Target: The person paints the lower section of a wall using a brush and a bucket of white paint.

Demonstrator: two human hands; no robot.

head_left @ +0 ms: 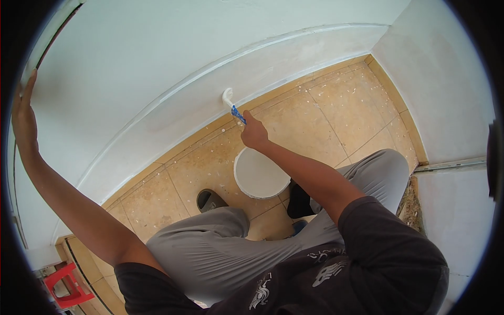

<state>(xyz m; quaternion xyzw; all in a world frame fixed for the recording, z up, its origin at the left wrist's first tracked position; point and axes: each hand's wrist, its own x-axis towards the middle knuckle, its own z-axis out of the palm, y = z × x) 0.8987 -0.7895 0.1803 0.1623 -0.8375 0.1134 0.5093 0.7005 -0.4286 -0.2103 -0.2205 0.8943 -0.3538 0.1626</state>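
In the head view my right hand [254,131] is closed around the handle of a paintbrush [237,111]. The handle is blue with white smears, and the brush head is coated white. That head is at the lower part of the white wall [294,55], just above the tan skirting tiles; whether it touches is hard to tell. Stretched up at the far left, my left hand [25,118] rests with extended fingers against the wall's edge by a dark gap. Below my right hand stands a round container [261,176] whose top shows white.
Tan floor tiles [336,113] are speckled with white spots. My bent knees flank the container, with a dark slipper [211,199] to its left. A red plastic stool [67,286] is at lower left. Another white wall [446,79] closes the right side.
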